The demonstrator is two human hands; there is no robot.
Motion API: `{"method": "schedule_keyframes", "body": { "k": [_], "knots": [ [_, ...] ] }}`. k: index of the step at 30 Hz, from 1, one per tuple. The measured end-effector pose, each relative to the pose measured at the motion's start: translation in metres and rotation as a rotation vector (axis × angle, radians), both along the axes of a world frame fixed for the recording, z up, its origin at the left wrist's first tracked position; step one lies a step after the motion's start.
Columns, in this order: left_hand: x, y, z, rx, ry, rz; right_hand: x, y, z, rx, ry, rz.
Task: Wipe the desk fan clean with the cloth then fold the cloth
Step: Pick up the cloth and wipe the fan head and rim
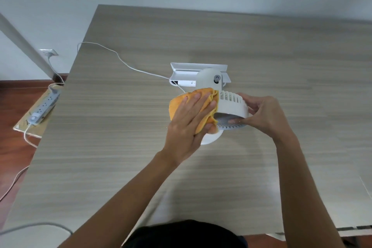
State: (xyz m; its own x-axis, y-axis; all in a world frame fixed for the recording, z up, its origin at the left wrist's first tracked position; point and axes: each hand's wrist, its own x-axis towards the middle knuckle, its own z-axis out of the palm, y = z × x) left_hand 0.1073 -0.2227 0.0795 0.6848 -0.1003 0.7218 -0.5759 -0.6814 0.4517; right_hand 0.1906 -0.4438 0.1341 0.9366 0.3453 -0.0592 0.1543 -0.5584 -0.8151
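Note:
A white desk fan [231,104] stands near the middle of the wooden desk, its round head tilted toward me and its grille facing down and forward. An orange cloth [177,104] is pressed against the left side of the fan head by my left hand [191,119], palm flat and fingers spread over it, thumb under the edge. My right hand [259,112] grips the right rim of the fan head, fingertips on the front grille. The fan's round base shows below my left hand.
A white bracket-like tray [193,68] lies just behind the fan. A white cable [124,64] runs from it across the desk [281,56] to the left edge, down to a power strip [44,106] on the floor.

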Motion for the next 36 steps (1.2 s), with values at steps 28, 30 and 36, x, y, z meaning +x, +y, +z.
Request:
{"method": "schedule_keyframes", "body": {
  "k": [28, 30, 36],
  "knots": [
    [-0.002, -0.014, 0.010, 0.020, 0.004, 0.118, 0.008, 0.011, 0.010, -0.117, -0.098, 0.074],
    [0.002, -0.013, 0.012, -0.011, -0.008, 0.111, 0.009, 0.012, 0.011, -0.114, -0.094, 0.078],
    [0.005, -0.008, 0.014, -0.546, 0.222, 0.280, 0.014, 0.013, 0.017, -0.086, -0.050, 0.089]
  ]
}}
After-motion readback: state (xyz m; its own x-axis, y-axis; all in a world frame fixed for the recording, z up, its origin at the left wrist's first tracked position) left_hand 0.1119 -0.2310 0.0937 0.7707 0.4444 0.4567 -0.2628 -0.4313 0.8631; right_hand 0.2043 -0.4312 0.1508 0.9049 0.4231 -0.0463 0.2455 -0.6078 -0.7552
